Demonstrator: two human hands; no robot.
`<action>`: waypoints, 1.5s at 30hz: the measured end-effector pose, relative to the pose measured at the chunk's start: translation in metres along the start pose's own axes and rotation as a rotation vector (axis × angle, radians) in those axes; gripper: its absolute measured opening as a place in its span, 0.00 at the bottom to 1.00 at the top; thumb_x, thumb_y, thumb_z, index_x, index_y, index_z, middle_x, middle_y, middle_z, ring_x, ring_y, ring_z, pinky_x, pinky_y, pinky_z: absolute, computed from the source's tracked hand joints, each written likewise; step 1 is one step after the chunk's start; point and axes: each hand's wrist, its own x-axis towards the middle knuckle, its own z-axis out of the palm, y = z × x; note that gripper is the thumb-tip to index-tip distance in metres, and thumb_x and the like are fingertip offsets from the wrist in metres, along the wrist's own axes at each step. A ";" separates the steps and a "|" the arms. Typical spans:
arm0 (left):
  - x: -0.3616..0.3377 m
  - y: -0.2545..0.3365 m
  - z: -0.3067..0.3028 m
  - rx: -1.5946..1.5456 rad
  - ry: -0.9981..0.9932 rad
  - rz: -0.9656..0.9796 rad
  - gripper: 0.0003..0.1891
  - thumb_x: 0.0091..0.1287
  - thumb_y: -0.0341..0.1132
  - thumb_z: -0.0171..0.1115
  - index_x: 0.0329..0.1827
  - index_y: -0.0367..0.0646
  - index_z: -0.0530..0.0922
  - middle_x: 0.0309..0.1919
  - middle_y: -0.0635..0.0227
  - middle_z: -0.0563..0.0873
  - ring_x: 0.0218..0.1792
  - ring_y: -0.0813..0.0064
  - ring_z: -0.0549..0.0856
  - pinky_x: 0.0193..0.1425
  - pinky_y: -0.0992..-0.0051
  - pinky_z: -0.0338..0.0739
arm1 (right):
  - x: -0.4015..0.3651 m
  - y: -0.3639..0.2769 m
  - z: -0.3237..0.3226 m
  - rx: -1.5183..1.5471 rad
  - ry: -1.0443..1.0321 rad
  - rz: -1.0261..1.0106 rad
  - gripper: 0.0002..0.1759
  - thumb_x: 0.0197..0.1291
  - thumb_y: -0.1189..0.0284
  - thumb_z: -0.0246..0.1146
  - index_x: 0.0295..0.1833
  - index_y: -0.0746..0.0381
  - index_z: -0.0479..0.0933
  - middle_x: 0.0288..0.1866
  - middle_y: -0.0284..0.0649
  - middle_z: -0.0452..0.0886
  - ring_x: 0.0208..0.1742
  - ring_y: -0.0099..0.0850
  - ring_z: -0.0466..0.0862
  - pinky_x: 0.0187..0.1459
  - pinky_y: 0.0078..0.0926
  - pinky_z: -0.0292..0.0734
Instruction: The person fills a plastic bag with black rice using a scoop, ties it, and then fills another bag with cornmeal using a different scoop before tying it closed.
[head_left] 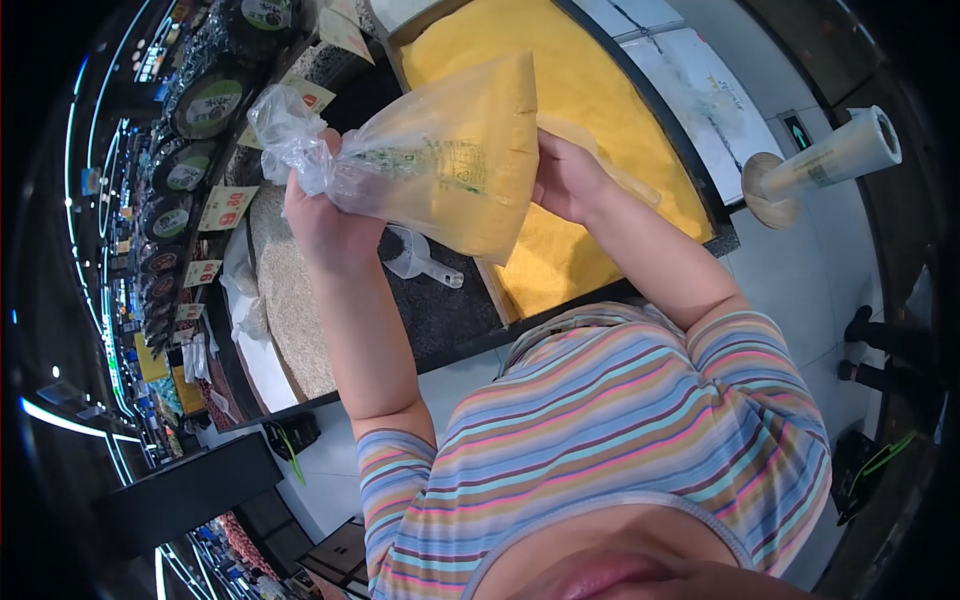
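Observation:
A clear plastic bag point(455, 165) with green print is held up over the bins, its wide end showing yellow, apparently yellow grain. My left hand point(335, 225) is closed around the gathered neck of the bag, where loose crumpled plastic sticks out on the left. At the wide bottom end, my right hand point(572, 178) holds the bag's edge, and some fingertips are hidden behind it. Below the bag, a clear plastic scoop point(420, 262) lies on dark grain point(440, 315). Another translucent scoop point(632, 183) rests on the yellow grain point(660, 140), partly behind my right hand.
Pale grain point(290, 300) fills a bin on the left. Price cards point(228, 208) and round-labelled black containers point(210, 105) line the far-left side. A plastic bag roll point(835, 155) stands on a wooden holder at the right. Another person's legs point(885, 345) show at far right.

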 end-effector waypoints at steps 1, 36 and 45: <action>0.001 0.003 -0.002 0.030 -0.020 0.025 0.11 0.69 0.35 0.45 0.34 0.39 0.74 0.32 0.59 0.80 0.38 0.63 0.81 0.44 0.62 0.76 | -0.002 -0.005 0.002 -0.076 -0.003 0.004 0.23 0.71 0.60 0.43 0.63 0.62 0.66 0.56 0.41 0.76 0.54 0.31 0.79 0.52 0.35 0.77; -0.111 -0.132 0.069 0.623 -0.810 -0.481 0.09 0.59 0.33 0.65 0.37 0.36 0.80 0.29 0.63 0.84 0.30 0.73 0.82 0.37 0.74 0.74 | -0.023 -0.010 -0.008 0.437 -0.471 0.331 0.40 0.64 0.41 0.44 0.67 0.63 0.61 0.69 0.59 0.59 0.72 0.49 0.58 0.66 0.43 0.64; -0.127 -0.144 0.069 0.504 -0.669 -0.654 0.10 0.59 0.33 0.66 0.37 0.36 0.79 0.28 0.69 0.82 0.32 0.78 0.80 0.38 0.75 0.73 | -0.032 -0.006 -0.012 0.400 -0.593 0.435 0.41 0.63 0.40 0.45 0.68 0.63 0.60 0.70 0.61 0.57 0.72 0.55 0.56 0.67 0.50 0.59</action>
